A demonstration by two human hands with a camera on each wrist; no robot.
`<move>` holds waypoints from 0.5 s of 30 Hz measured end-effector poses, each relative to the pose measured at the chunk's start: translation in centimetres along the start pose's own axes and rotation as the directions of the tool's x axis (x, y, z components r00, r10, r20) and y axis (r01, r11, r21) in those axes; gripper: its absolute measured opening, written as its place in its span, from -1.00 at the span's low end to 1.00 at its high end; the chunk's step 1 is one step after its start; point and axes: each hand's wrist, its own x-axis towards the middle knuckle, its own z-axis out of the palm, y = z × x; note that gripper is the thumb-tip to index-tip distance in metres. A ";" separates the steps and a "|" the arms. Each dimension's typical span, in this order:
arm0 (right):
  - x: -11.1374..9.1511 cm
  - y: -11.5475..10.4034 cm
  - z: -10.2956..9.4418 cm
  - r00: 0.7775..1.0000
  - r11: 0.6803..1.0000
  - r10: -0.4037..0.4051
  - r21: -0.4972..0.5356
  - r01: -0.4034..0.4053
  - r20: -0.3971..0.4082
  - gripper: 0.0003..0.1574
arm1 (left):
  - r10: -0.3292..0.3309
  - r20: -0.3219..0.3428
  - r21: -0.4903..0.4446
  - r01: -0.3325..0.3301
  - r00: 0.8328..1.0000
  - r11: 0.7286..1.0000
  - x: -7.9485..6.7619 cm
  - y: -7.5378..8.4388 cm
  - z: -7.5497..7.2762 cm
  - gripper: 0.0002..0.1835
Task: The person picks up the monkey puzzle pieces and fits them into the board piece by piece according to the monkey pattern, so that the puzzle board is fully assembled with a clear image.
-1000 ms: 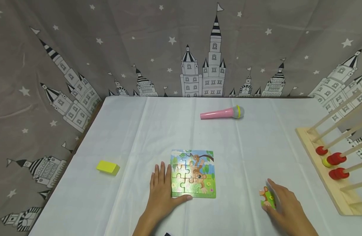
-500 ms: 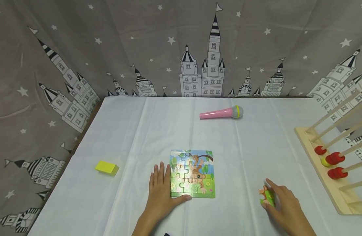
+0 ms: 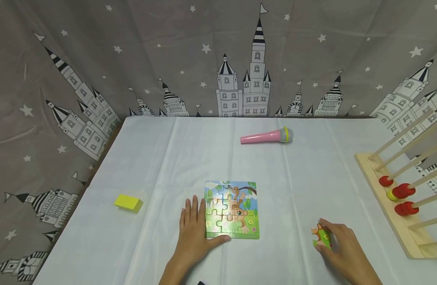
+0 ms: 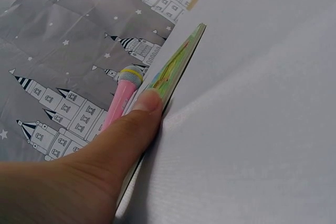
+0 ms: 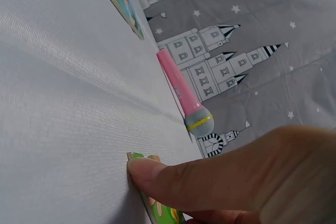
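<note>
A square jigsaw puzzle (image 3: pixel 232 209) with a monkey picture on green and blue lies on the white table. My left hand (image 3: pixel 195 233) rests along its left side, fingers straight. Its thumb (image 4: pixel 147 103) touches the near edge of the puzzle. Well to the right, my right hand (image 3: pixel 343 245) pinches a puzzle piece (image 3: pixel 323 237), green with a brown and orange part of the picture. In the right wrist view the thumb presses on the face of that puzzle piece (image 5: pixel 165 213), and the fingers behind it are mostly hidden.
A pink toy microphone (image 3: pixel 262 137) lies behind the puzzle. On the left is a yellow block (image 3: pixel 129 203). A wooden bead rack (image 3: pixel 389 213) with red and yellow beads stands at the right edge. A grey castle-print curtain (image 3: pixel 190 47) hangs behind the table.
My right index fingertip has dipped slightly on the puzzle piece. The left hand and the puzzle stay put; the head view has shifted very slightly.
</note>
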 end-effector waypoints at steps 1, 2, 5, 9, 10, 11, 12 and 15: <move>0.0 0.0 0.0 1.000 1.000 -0.005 0.007 0.005 -0.008 -0.24 | 0.001 -0.001 0.000 -0.001 1.000 1.000 0.0 0.0 0.0 0.30; -0.1 0.0 0.1 1.000 1.000 -0.008 0.014 0.009 -0.013 -0.26 | 0.001 -0.002 0.001 -0.001 1.000 1.000 0.0 0.0 0.0 0.30; -0.1 0.1 0.1 1.000 0.999 -0.018 0.047 0.018 -0.018 -0.26 | 0.004 -0.003 0.004 -0.004 1.000 1.000 0.0 0.1 0.0 0.30; 0.1 0.2 0.1 0.999 0.998 -0.029 0.063 0.031 -0.029 -0.27 | 0.007 -0.005 0.008 -0.007 1.000 1.000 0.0 0.1 0.0 0.29; 0.1 0.2 0.1 0.999 0.997 -0.035 0.064 0.037 -0.035 -0.27 | 0.007 -0.006 0.008 -0.007 1.000 1.000 0.0 0.1 0.0 0.29; 0.1 0.2 0.1 0.998 0.997 -0.040 0.062 0.043 -0.040 -0.28 | 0.008 -0.007 0.008 -0.008 1.000 1.000 0.0 0.1 0.0 0.29; 0.1 0.2 0.1 0.998 0.997 -0.047 0.060 0.050 -0.048 -0.28 | 0.008 -0.008 0.009 -0.008 1.000 1.000 -0.1 0.1 0.0 0.30; 0.1 0.2 0.2 0.997 0.996 -0.058 0.068 0.062 -0.059 -0.30 | 0.009 -0.009 0.008 -0.009 1.000 1.000 -0.1 0.1 0.0 0.30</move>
